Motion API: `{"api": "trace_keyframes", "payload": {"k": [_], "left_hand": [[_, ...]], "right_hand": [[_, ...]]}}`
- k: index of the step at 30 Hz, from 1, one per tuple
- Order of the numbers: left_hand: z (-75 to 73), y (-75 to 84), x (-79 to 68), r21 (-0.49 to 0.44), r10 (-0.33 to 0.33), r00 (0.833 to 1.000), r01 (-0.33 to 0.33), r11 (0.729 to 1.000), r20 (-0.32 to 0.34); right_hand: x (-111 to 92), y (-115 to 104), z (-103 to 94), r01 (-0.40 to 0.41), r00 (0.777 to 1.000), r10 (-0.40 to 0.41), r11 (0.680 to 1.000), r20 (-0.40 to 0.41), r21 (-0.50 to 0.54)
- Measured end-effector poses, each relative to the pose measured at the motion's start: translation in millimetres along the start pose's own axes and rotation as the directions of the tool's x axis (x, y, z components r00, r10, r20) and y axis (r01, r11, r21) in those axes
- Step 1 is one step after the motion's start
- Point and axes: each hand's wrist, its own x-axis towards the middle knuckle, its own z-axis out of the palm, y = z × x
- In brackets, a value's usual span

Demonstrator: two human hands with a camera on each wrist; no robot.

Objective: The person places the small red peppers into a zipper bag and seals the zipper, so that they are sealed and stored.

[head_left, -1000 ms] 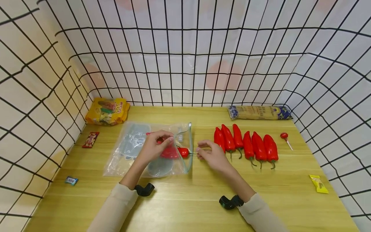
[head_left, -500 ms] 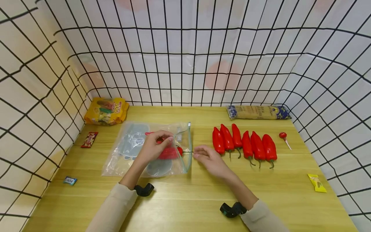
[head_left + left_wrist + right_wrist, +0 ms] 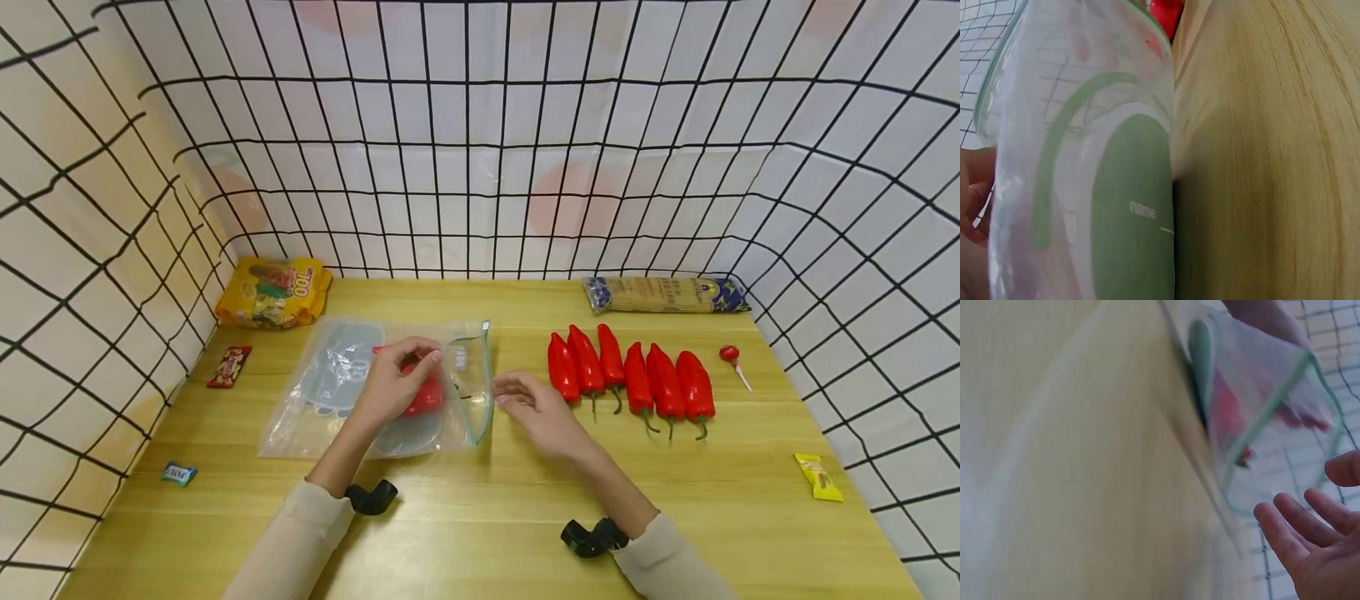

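A clear zip bag (image 3: 288, 433) with a pale blue-grey print lies on its side on the table, its green-edged mouth standing open to the right. My left hand (image 3: 396, 377) pinches its upper layer, thumb against fingers; at the left wrist view's edge that hand (image 3: 974, 219) shows beside the raised plastic. Inside, under the hand, red peppers (image 3: 426, 398) show partly, and a dark stem points toward the mouth. My right hand (image 3: 536, 408) is just outside the mouth, holding nothing; its fingers (image 3: 1280, 540) are spread and relaxed. Several red peppers (image 3: 632, 375) lie in a row to its right.
A yellow snack packet (image 3: 273, 292) and a long noodle packet (image 3: 663, 294) lie at the back. Small sweets include a red wrapper (image 3: 229, 367), a blue wrapper (image 3: 179, 473), a yellow wrapper (image 3: 819, 477) and a lollipop (image 3: 730, 354). Black wire mesh (image 3: 468, 196) encloses the table (image 3: 480, 533).
The red pepper at the bag's mouth has gone left, fully inside. My right hand followed it slightly left and let go of its stem. The left hand stays on the bag.
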Motion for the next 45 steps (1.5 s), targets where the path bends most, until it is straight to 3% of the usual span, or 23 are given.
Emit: {"api": "trace_keyframes", "payload": {"k": [6,10,13,16,25,31,35,41,45], "left_hand": [[-1.6,24.8,-5.7,-0.01,-0.031,0.998,0.03,0.999,-0.05],[1.0,21.8,-4.5,-0.012,-0.073,0.995,0.072,0.997,-0.069],[5.0,11.3,-1.8,-0.038,-0.1,0.991,0.097,0.995,-0.084],[8.6,5.8,-0.5,-0.074,-0.101,0.99,0.094,0.993,-0.097],[11.6,0.1,-1.2,-0.105,-0.067,0.994,0.058,0.993,-0.088],[4.5,29.0,-6.2,-0.083,-0.082,0.995,0.076,0.994,-0.06],[3.6,36.6,-8.2,-0.088,-0.071,0.996,0.065,0.994,-0.061],[3.2,38.4,-8.0,-0.095,-0.066,0.996,0.06,0.994,-0.064],[2.0,39.3,-7.2,-0.108,-0.062,0.996,0.055,0.993,-0.066]], "right_hand": [[-13,-2,-41.4,-0.008,0.982,-0.021,0.989,-0.186,-0.15],[-15,4,-58.8,-0.098,0.967,0.02,0.95,-0.254,-0.298],[-13,12,-61.8,-0.138,0.968,0.039,0.909,-0.248,-0.393],[-11,19,-58.4,-0.127,0.975,0.028,0.883,-0.22,-0.451],[-9,21,-46.7,-0.063,0.982,-0.038,0.859,-0.186,-0.509],[-14,18,-46.9,-0.115,0.987,0.029,0.808,-0.157,-0.578],[-15,18,-47.6,-0.144,0.984,0.061,0.824,-0.167,-0.549],[-20,13,-56.6,-0.097,0.966,-0.008,0.913,-0.257,-0.396],[-20,8,-60.2,-0.038,0.97,-0.029,0.963,-0.241,-0.267]]}}
